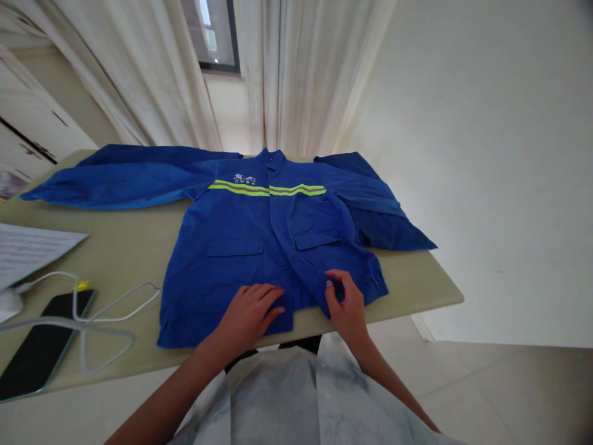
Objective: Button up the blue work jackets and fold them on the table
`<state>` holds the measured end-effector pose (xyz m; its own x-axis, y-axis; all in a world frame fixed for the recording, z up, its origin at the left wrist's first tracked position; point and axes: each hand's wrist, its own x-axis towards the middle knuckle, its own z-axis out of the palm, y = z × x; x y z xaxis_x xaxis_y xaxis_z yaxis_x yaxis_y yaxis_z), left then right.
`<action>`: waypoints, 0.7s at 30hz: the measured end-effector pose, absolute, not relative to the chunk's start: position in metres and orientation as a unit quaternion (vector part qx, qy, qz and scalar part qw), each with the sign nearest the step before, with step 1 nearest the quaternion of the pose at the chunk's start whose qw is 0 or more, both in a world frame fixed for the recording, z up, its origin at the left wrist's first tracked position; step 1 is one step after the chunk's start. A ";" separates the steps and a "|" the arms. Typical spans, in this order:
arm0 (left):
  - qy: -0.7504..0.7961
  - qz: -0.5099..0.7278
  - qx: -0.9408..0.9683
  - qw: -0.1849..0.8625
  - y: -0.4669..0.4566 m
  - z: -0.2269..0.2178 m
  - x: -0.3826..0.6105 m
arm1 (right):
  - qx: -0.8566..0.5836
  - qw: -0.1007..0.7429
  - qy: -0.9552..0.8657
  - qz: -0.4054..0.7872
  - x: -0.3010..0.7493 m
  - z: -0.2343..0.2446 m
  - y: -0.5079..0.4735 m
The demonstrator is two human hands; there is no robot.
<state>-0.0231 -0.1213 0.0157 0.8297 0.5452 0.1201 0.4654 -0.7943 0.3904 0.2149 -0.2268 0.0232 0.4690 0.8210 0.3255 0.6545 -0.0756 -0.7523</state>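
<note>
A blue cloth work jacket [241,222] with a yellow-green reflective band across the chest lies front up on a pale olive, flat-topped table [139,247]. Its collar points away from the person and its hem lies along the near edge. One sleeve stretches out flat toward the left end of the table, and the other is bent over the far right corner.

The left hand [250,312] rests palm down on the lower front panel, just above the hem and beside the button strip. Its fingers are spread and flat against the fabric, gripping nothing.

The right hand [345,306] sits just across the front opening at the bottom of the other panel. Its thumb and fingertips are drawn together on the edge of the fabric, pinching a small fold of the jacket. The two hands are near each other, with the front opening between them, and the rest of the garment extends away from them.

A black slab-shaped smartphone [41,346] lies on the left part of the table, with a looped white cable [111,309] over and beside it. A printed white paper sheet [32,247] lies farther back. Cream fabric curtains [287,74] hang behind the table.
</note>
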 end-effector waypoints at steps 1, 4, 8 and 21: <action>0.275 0.111 0.939 0.173 -0.113 0.018 -0.018 | -0.730 0.424 -0.533 0.057 0.215 0.027 -0.225; 0.273 0.097 0.948 0.133 -0.082 0.026 0.001 | -0.715 0.279 -0.640 0.033 0.212 0.037 -0.213; 0.240 0.039 0.963 0.116 -0.040 0.036 0.028 | -0.680 0.132 -0.718 0.073 0.207 0.046 -0.182; 0.181 0.148 0.931 0.281 -0.005 0.027 0.020 | -0.595 0.269 -0.662 0.368 0.234 0.045 -0.099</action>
<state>0.0198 -0.0050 0.0270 0.8908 0.4196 0.1743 0.2535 -0.7772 0.5759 0.2339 -0.0991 0.0449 -0.1469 0.9858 -0.0816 0.5902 0.0212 -0.8070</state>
